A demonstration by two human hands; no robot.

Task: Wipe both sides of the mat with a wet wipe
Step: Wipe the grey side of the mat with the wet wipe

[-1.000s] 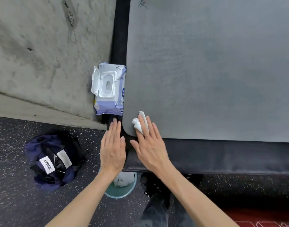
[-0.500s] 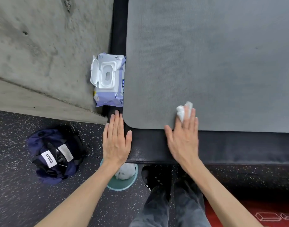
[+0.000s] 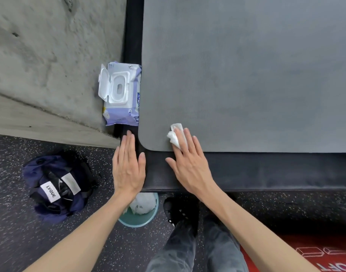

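Note:
A large grey mat [image 3: 246, 75] lies flat on a black padded bench [image 3: 266, 171], its rounded near-left corner close to my hands. My right hand [image 3: 189, 163] presses a crumpled white wet wipe [image 3: 175, 135] onto the mat near that corner, fingers straight over it. Beside it, my left hand [image 3: 128, 165] rests flat with straight fingers on the bench's left corner, just off the mat and holding nothing.
A purple wet-wipe pack [image 3: 121, 97] with its white lid flipped open lies against the mat's left edge. A teal bin [image 3: 138, 211] holding used wipes stands on the speckled floor below my left wrist. A navy bag [image 3: 56, 185] sits left. A concrete wall [image 3: 50, 55] rises behind.
My right hand slid the wipe right along the mat's near edge, then back left toward the corner. My left hand stayed on the bench corner.

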